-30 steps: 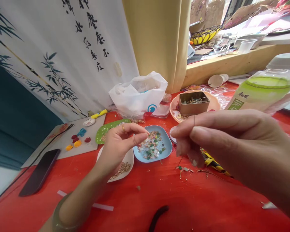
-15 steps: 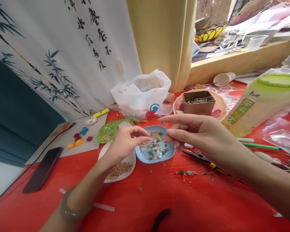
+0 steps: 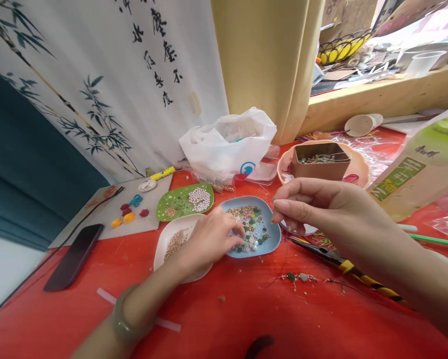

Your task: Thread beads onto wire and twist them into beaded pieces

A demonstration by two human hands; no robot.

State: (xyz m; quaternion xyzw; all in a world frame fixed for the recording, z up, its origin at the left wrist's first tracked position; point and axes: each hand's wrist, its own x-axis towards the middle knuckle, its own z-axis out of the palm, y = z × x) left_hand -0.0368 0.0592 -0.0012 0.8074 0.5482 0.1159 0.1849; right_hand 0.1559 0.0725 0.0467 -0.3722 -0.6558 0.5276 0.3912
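My left hand [image 3: 212,239] reaches down into a blue dish [image 3: 270,239] of mixed green, white and gold beads, its fingertips pinching among them. A green bangle sits on that wrist. My right hand [image 3: 321,212] hovers just right of the dish with thumb and forefinger pinched together on a thin thread that is barely visible. A short strung piece with green beads [image 3: 296,277] lies on the red table [image 3: 224,309] below it. A white dish of small gold beads [image 3: 171,242] sits under my left hand. A green dish with white pearls [image 3: 186,200] lies behind it.
Yellow-handled pliers [image 3: 343,262] lie under my right forearm. A white plastic bag [image 3: 229,144], a metal tin [image 3: 320,160] on a pink plate, a green-labelled bottle [image 3: 421,164], a black phone [image 3: 74,255] and a board with coloured clay bits [image 3: 128,212] surround the dishes.
My left hand dropped from a raised pinch down into the blue dish. My right hand moved back from the camera, to the dish's right edge. The view shifted slightly.
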